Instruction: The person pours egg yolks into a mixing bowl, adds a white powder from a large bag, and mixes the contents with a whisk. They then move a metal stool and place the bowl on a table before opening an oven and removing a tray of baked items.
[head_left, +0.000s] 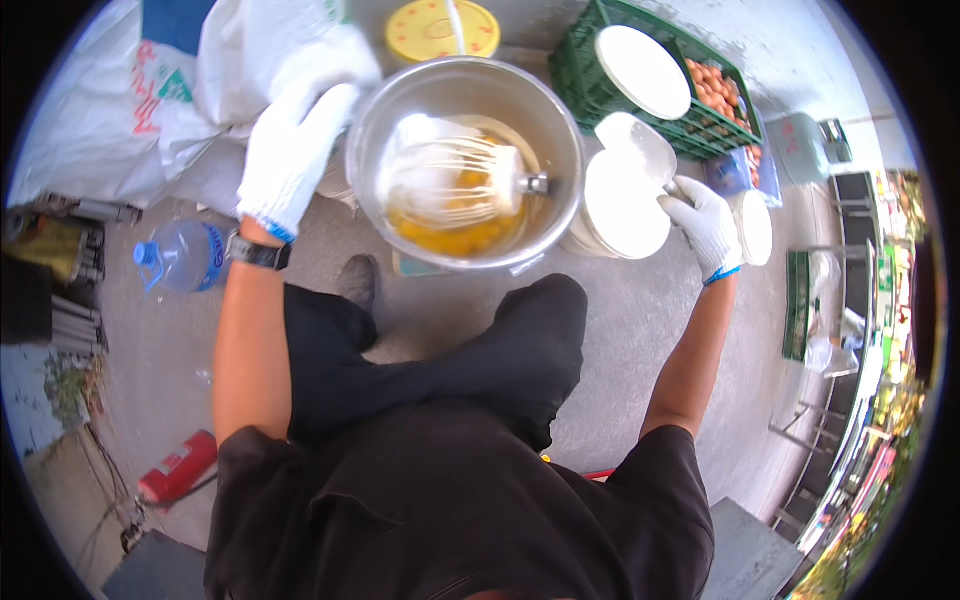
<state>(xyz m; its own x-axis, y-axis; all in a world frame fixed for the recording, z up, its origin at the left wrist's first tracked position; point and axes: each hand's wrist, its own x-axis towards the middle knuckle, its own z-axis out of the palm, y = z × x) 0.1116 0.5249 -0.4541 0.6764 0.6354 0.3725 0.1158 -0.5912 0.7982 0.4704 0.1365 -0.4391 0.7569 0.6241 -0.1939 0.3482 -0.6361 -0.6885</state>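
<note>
A large steel mixing bowl (360, 169) stands before me. In it a balloon whisk attachment (480, 180) lies on its side over yellow egg yolks (450, 238) and a heap of white powder (416, 161). My left hand (300, 142), in a white knit glove, is at the bowl's left rim beside a white woven sack (251, 67); whether it grips either cannot be told. My right hand (701, 225), gloved too, pinches the handle end of a translucent plastic scoop (634, 146), which is over a round white tub (626, 217) right of the bowl.
A green plastic crate (585, 67) with brown eggs (716, 90) and a white lid (643, 73) stands behind the tub. A yellow-lidded bucket (442, 30) is behind the bowl. On the floor at left are a large water bottle (184, 255) and a red fire extinguisher (178, 466).
</note>
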